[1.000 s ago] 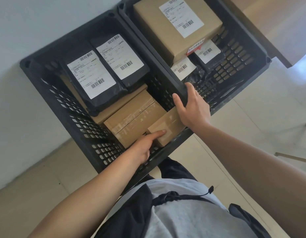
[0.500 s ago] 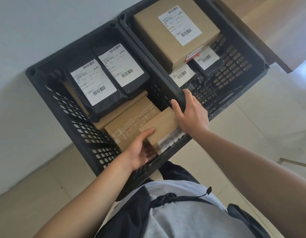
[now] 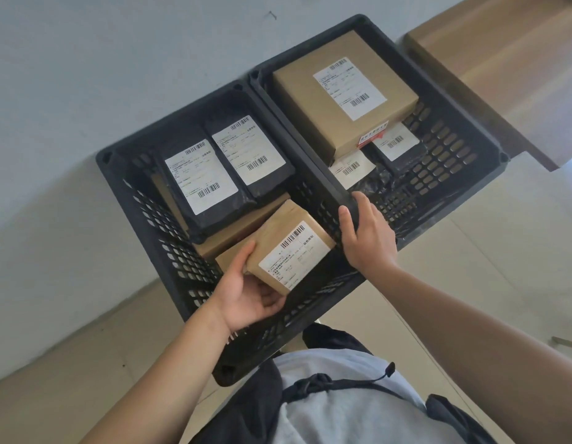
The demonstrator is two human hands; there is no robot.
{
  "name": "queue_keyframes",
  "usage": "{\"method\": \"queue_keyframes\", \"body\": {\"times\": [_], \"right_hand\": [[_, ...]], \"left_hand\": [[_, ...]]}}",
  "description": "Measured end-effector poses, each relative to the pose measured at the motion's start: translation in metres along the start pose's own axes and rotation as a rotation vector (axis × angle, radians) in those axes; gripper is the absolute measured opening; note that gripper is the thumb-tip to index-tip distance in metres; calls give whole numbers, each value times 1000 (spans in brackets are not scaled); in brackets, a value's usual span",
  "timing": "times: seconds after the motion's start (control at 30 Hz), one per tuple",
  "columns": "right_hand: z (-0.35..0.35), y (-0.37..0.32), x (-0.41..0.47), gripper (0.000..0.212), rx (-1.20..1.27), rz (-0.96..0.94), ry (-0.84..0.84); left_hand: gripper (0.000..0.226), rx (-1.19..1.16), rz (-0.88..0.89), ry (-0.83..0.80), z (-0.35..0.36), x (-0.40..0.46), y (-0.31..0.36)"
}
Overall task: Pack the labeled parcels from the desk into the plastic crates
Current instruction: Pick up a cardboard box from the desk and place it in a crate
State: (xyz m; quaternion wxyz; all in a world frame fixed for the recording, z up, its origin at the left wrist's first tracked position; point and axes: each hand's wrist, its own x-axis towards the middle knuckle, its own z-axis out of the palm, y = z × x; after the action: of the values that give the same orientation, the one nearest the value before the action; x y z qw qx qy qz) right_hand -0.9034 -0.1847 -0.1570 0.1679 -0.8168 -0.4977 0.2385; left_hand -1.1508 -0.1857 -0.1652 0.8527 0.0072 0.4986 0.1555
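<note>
I looked down on two black plastic crates set side by side on the floor against a pale wall. My left hand held a small brown parcel, thumb on its near left side and fingers curled underneath, label facing up. The parcel sat tilted over the near right corner of the left crate, above a larger brown box. At 11 o'clock from it, two black mailers with white labels lay side by side on top of that box. My right hand gripped the shared rim between the crates, fingers curled over the edge. In the right crate, at 1 o'clock, a big cardboard box lay on smaller labeled packets. The wooden desk stood at 2 o'clock, just beside the right crate.
</note>
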Motion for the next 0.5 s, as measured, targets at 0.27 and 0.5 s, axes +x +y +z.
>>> {"method": "queue_keyframes", "body": {"times": [0.27,0.5], "right_hand": [[10,15,-9,30,-184,-511,126],[17,-36,-23,55,-170,-293,-294]], "left_hand": [[72,25,380,136,0,-19,20],[40,-5,582,354,-6,-35,7]]}}
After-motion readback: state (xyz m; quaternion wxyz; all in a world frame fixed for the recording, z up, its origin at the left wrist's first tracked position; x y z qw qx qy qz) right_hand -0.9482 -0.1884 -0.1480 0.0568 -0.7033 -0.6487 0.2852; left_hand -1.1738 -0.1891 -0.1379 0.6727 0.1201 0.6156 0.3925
